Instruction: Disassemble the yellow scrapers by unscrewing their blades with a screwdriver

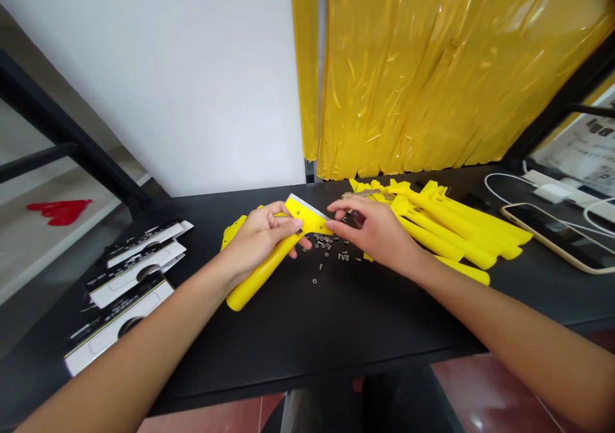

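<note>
My left hand (266, 228) is closed around a yellow scraper (262, 276), its thumb on the flat head and the rounded handle slanting down to the left. Along the head's upper edge runs a thin metal blade (307, 204). Dark holes or screw spots show on the head. My right hand (362, 225) is at the head's right end, thumb and index finger closed on that corner. Whether a small part sits between those fingertips is hidden. Just below the head, small nuts (314, 281) and screws (343, 256) lie scattered on the black table (307, 330).
Several yellow scraper handles (451, 228) are piled on the right, with more yellow parts (233, 231) behind my left hand. Printed cards or packages (139, 279) lie on the left. A phone (557, 234) with white cables rests at the right, near a power strip (571, 193).
</note>
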Available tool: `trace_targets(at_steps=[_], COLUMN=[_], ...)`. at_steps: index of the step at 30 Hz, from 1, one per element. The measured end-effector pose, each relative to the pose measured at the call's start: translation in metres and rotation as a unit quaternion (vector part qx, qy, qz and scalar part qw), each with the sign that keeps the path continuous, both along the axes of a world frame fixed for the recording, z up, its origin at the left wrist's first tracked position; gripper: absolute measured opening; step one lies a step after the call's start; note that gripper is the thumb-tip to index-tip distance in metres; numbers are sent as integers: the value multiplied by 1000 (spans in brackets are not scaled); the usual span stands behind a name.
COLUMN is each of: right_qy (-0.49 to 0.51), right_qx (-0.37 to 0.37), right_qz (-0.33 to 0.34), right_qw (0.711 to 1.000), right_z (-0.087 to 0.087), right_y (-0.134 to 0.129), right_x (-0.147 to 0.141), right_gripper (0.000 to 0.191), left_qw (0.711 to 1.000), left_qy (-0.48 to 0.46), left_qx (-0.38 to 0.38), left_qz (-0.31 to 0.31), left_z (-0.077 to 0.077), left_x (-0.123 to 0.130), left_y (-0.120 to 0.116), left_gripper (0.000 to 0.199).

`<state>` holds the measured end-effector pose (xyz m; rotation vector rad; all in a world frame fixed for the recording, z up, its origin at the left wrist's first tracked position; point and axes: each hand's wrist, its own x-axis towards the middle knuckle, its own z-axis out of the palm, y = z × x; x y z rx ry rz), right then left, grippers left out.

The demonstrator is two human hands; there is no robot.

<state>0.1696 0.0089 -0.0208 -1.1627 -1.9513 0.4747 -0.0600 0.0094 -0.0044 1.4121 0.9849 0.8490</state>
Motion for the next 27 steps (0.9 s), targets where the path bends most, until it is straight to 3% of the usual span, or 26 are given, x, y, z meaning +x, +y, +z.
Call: trace_targets(at_steps=[4,9,15,27], right_qy=[48,66,77,68], right_qx=[-91,-139,-137,-138], right_qz=[52,79,97,102], right_qw=[993,985,983,983], right_z=[3,7,7,8], right_y=[2,4,5,2], right_x=[3,7,8,7], right_gripper=[18,18,20,23], left_qw=[1000,999,999,998], left_qy=[-2,-6,8,-18], left_qx=[9,10,16,25], left_qz=[-29,-44,-28,-47], left_z=[4,4,8,1], left_x=[2,4,6,3], left_y=[-3,-5,-10,-6], left_gripper=[20,24,18,21])
